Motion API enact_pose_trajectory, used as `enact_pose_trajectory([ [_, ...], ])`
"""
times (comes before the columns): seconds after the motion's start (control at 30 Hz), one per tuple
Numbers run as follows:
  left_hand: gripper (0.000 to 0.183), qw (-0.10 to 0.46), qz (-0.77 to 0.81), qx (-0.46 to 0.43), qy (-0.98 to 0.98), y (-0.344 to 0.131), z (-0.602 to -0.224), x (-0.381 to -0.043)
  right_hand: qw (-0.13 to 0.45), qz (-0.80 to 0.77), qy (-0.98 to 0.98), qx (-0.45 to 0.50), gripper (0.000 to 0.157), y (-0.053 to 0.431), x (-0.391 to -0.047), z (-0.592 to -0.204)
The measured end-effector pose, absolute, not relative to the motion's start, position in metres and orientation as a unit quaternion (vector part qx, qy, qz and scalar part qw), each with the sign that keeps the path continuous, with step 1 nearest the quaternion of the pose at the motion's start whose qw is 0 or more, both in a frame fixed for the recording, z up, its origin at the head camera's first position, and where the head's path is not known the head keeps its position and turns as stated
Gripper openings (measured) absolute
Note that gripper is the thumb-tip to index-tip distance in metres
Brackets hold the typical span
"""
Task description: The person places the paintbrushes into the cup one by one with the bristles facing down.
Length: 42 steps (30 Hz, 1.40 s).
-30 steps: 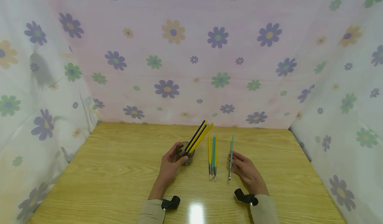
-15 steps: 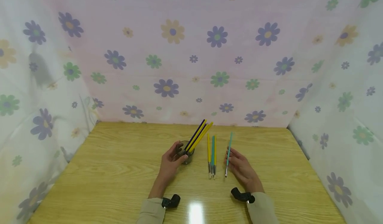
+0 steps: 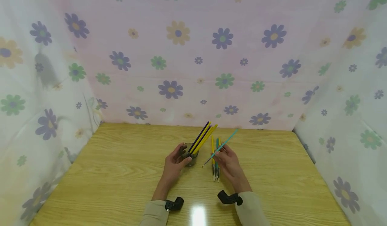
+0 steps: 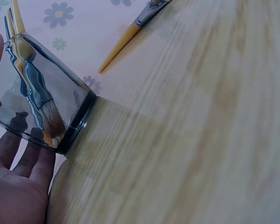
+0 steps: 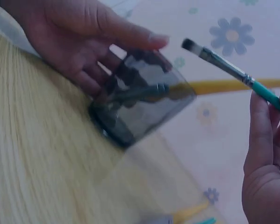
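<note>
My left hand (image 3: 173, 169) grips a smoky, see-through glass (image 4: 69, 79) round its side, and the glass stands on the table. Several paintbrushes (image 3: 203, 139) with yellow and dark purple handles lean to the right in it. Through the glass wall, brown bristles (image 4: 52, 116) show at the bottom. My right hand (image 3: 231, 169) pinches a teal-handled paintbrush (image 5: 228, 69) by its handle, tilted, bristle end pointing left toward the glass. Below that hand lie several yellow and teal paintbrushes (image 3: 213, 172) side by side, bristle ends toward me; the hand partly covers them.
The wood-grain table (image 3: 121, 172) reaches back to a flower-print cloth (image 3: 193, 51), which also hangs on both sides. A black wrist camera (image 3: 174, 204) sits on the left wrist, another (image 3: 229, 197) on the right.
My right hand has moved left with the teal paintbrush, over the row of brushes. The brush has turned from nearly upright in view to slanting. My left hand stays on the glass.
</note>
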<state>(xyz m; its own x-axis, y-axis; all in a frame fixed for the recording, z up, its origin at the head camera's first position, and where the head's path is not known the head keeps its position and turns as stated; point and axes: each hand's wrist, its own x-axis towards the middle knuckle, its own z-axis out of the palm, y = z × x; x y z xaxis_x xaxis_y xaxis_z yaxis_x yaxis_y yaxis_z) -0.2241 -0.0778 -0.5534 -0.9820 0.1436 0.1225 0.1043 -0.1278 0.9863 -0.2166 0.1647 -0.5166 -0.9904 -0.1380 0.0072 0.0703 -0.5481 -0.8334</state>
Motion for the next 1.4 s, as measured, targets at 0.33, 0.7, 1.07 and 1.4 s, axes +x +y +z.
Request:
enact_pose_trajectory([
  [0.33, 0.073, 0.012, 0.744, 0.101, 0.661, -0.079, -0.556, -0.226, 0.009, -0.897, 0.442, -0.018, 0.023, 0.138, -0.216, -0.492],
  [0.7, 0.071, 0.012, 0.741, 0.100, 0.664, -0.076, -0.552, -0.224, -0.105, -0.826, 0.554, -0.016, 0.026, 0.120, -0.229, -0.486],
  [1.07, 0.069, 0.009, 0.740, 0.100, 0.665, -0.076, -0.554, -0.225, -0.144, -0.769, 0.623, 0.008, 0.038, 0.106, -0.229, -0.492],
  [1.4, 0.070, 0.008, 0.754, 0.098, 0.649, -0.079, -0.556, -0.226, -0.170, -0.744, 0.646, -0.013, 0.049, 0.098, -0.231, -0.499],
])
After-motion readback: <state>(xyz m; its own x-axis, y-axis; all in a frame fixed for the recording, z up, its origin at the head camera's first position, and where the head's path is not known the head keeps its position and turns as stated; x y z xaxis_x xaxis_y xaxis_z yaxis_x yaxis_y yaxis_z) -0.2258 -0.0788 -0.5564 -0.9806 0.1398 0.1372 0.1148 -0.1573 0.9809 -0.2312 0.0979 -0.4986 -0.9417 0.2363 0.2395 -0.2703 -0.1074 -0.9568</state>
